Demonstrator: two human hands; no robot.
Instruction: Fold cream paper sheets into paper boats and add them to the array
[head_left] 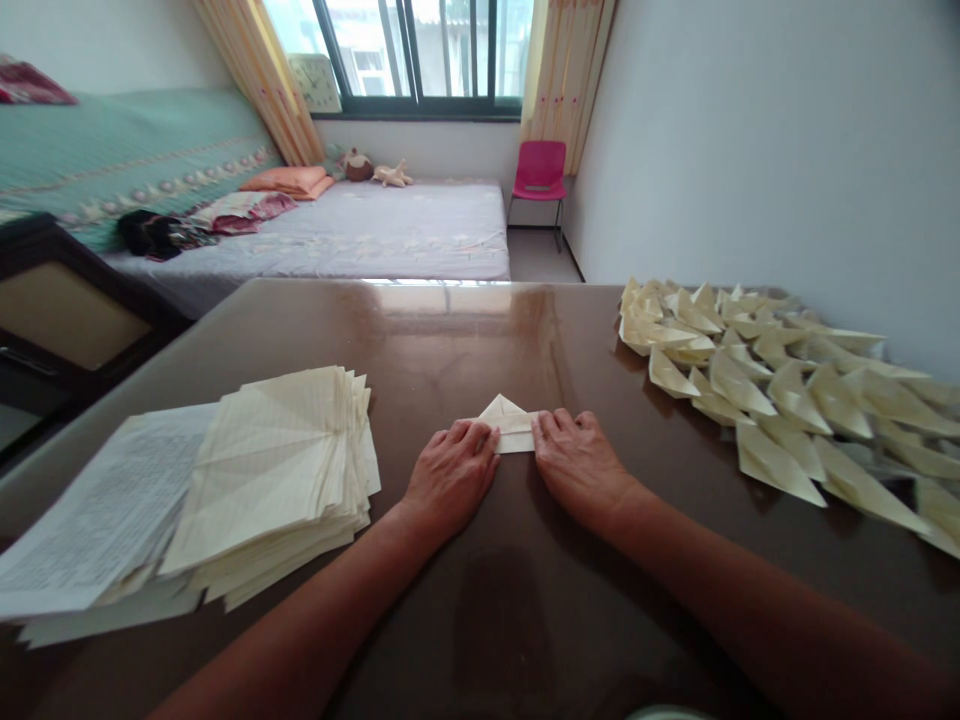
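A small cream sheet of folded paper (pixel 514 432) lies flat on the brown table, its peak pointing away from me and a folded band along the near side. My left hand (pixel 455 467) grips the left end of it, fingers curled and pressed down. At the right end, my right hand (pixel 576 462) holds the paper the same way, with fingers bent over the edge. The fingers cover both ends of the fold, so only its middle shows.
A stack of creased cream sheets (pixel 259 470) and printed white paper (pixel 127 505) lie on the left. Many folded paper boats (pixel 750 370) crowd the table's right side. Beyond the table (pixel 450 340) are a bed (pixel 420 230) and a pink chair (pixel 540 172).
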